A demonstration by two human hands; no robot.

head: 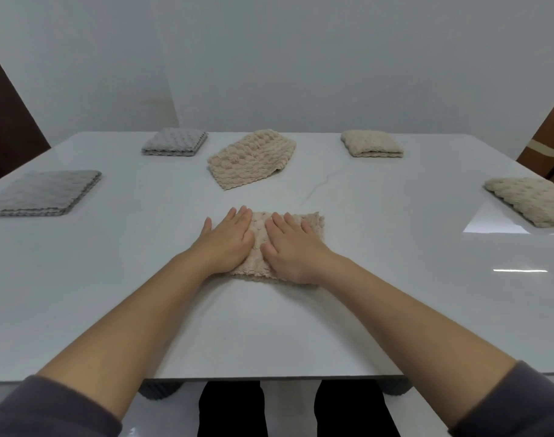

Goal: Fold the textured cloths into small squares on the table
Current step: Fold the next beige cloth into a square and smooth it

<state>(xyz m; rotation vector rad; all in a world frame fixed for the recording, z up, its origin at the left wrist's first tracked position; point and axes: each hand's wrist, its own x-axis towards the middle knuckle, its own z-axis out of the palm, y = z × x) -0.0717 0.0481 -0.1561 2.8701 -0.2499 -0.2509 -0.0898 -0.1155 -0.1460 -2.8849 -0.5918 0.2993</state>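
Note:
A beige textured cloth (259, 230), folded into a small square, lies on the white table (143, 279) in front of me. My left hand (227, 241) rests flat on its left part, fingers together and pointing away. My right hand (293, 247) presses flat on its right part. Both palms cover most of the cloth. Behind it, near the table's middle, a larger beige cloth (252, 157) lies loosely folded and rumpled.
Folded grey cloths sit at the left edge (44, 192) and back left (175, 141). Folded beige cloths sit at the back right (372, 143) and right edge (531, 198). A white wall stands behind the table. My legs show below its near edge.

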